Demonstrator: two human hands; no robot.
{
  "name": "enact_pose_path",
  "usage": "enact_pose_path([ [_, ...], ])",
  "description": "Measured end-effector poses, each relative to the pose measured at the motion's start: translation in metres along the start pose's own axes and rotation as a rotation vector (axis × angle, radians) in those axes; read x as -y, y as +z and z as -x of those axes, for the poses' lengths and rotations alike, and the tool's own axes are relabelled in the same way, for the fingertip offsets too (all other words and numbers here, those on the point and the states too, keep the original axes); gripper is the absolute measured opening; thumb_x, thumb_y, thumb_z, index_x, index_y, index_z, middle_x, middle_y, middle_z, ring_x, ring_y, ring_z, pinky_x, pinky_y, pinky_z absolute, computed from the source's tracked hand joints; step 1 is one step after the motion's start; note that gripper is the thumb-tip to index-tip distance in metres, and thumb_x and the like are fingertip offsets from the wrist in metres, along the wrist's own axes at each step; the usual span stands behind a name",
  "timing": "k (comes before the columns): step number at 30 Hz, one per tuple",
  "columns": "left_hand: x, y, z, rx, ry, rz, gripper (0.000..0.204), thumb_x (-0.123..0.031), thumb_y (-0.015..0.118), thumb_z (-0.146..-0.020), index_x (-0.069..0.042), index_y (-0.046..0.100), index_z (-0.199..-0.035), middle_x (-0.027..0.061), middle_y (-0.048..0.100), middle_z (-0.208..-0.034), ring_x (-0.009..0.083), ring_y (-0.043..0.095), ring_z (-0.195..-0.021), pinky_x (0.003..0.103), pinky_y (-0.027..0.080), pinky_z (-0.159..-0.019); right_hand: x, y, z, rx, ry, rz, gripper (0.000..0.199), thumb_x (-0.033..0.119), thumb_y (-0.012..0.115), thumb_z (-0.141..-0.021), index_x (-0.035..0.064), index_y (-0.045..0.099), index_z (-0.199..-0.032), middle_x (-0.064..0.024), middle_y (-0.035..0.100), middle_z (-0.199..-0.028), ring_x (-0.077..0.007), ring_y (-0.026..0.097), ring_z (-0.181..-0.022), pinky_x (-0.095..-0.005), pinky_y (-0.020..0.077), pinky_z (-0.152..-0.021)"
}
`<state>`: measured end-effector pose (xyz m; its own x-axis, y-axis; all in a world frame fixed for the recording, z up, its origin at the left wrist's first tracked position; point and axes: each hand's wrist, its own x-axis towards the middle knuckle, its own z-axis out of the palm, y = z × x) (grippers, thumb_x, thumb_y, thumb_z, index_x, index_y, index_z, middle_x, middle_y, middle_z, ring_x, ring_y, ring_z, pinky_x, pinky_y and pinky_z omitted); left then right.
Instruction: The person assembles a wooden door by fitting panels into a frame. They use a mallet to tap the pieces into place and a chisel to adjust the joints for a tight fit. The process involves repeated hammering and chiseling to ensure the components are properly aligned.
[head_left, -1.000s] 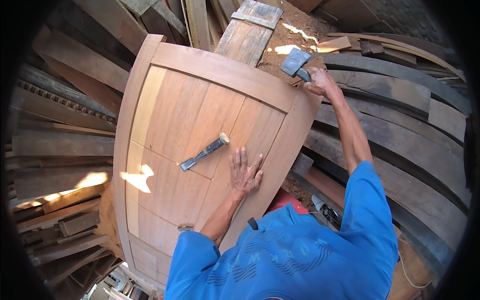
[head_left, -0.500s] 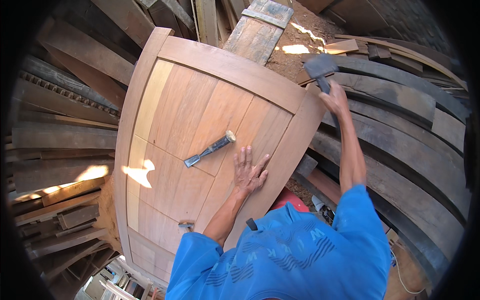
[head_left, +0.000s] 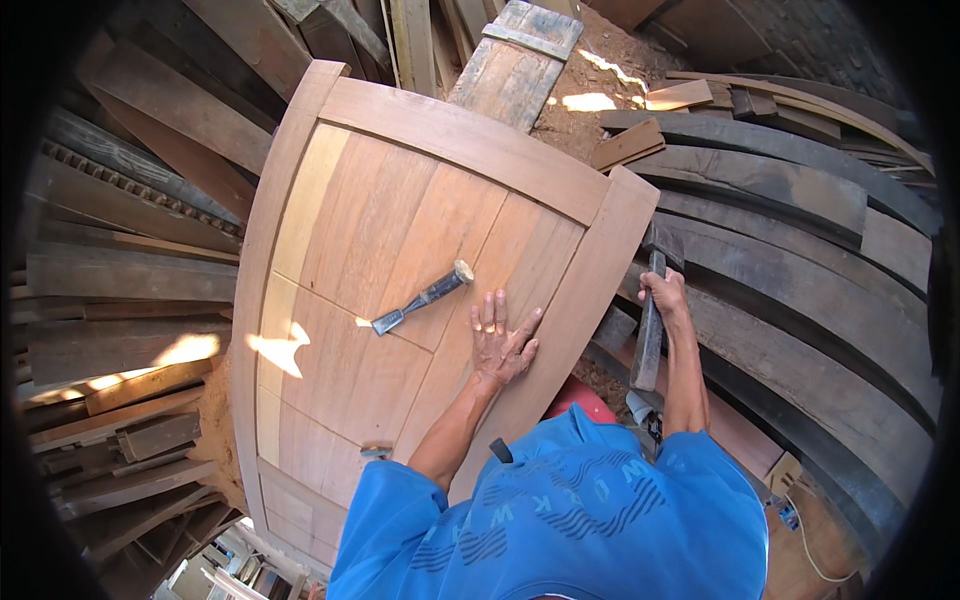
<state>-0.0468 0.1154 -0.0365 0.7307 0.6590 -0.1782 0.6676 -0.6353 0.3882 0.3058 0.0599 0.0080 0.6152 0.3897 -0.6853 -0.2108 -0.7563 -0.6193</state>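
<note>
A large framed wooden door panel (head_left: 400, 230) lies flat in front of me. My left hand (head_left: 500, 345) rests on its right part, palm down with the fingers spread. Just left of those fingertips lies a chisel (head_left: 420, 299) with a black handle and a wide metal blade. Off the panel's right edge, my right hand (head_left: 664, 290) is closed round a dark hammer (head_left: 648, 345). Its head is up beside the door frame's edge, and the handle points down toward me. Whether the head touches the frame I cannot tell.
Another small tool (head_left: 376, 452) lies on the panel by my left sleeve, partly hidden. Stacked dark timbers (head_left: 780, 290) fill the right side. Boards (head_left: 130, 270) are piled along the left. A weathered plank (head_left: 515, 65) lies beyond the panel's far edge.
My right hand has brought the hammer down from beyond the panel's far right corner to beside its right edge, nearer me. My left hand and the chisel have stayed in place.
</note>
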Motion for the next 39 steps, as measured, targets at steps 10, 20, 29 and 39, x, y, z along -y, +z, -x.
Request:
enact_pose_path([
  [10, -0.003, -0.002, -0.001, 0.037, 0.006, 0.004, 0.058, -0.053, 0.053, -0.096, -0.043, 0.048, -0.153, 0.0334, 0.012, -0.167, 0.0496, 0.005, -0.156, 0.068, 0.004, -0.121, 0.002, -0.004, 0.003, -0.020, 0.019, 0.092, 0.013, 0.013, 0.066, -0.078, 0.0038, 0.057, -0.075, -0.0057, 0.060, -0.064, -0.0157, 0.062, -0.052, -0.0322, 0.0464, -0.046],
  [20, 0.015, 0.005, 0.066, 0.007, -0.149, 0.095, 0.072, -0.044, 0.056, -0.097, -0.014, 0.036, -0.160, 0.0246, 0.014, -0.169, 0.0451, 0.008, -0.156, 0.060, 0.007, -0.125, 0.009, 0.011, 0.046, 0.018, -0.306, 0.222, 0.016, 0.013, 0.062, -0.084, -0.0008, 0.056, -0.088, -0.0043, 0.058, -0.069, -0.0141, 0.060, -0.055, -0.0325, 0.0498, -0.048],
  [29, 0.026, 0.014, 0.284, -0.334, -1.186, 0.132, 0.071, -0.035, 0.053, -0.099, -0.005, 0.031, -0.160, 0.0291, 0.017, -0.167, 0.0511, 0.010, -0.154, 0.062, 0.005, -0.125, -0.035, 0.126, 0.154, 0.577, -0.511, 0.462, 0.020, 0.019, 0.062, -0.087, 0.0005, 0.057, -0.093, -0.0059, 0.058, -0.066, -0.0161, 0.059, -0.055, -0.0327, 0.0472, -0.053],
  [39, 0.005, 0.032, 0.366, -0.474, -1.048, 0.380, 0.075, -0.028, 0.063, -0.093, -0.001, 0.034, -0.157, 0.0316, 0.015, -0.166, 0.0502, 0.007, -0.155, 0.058, 0.004, -0.126, -0.087, 0.230, 0.262, 0.874, -0.675, 0.882, 0.022, 0.018, 0.061, -0.086, -0.0002, 0.056, -0.096, -0.0075, 0.059, -0.069, -0.0177, 0.063, -0.057, -0.0325, 0.0492, -0.052],
])
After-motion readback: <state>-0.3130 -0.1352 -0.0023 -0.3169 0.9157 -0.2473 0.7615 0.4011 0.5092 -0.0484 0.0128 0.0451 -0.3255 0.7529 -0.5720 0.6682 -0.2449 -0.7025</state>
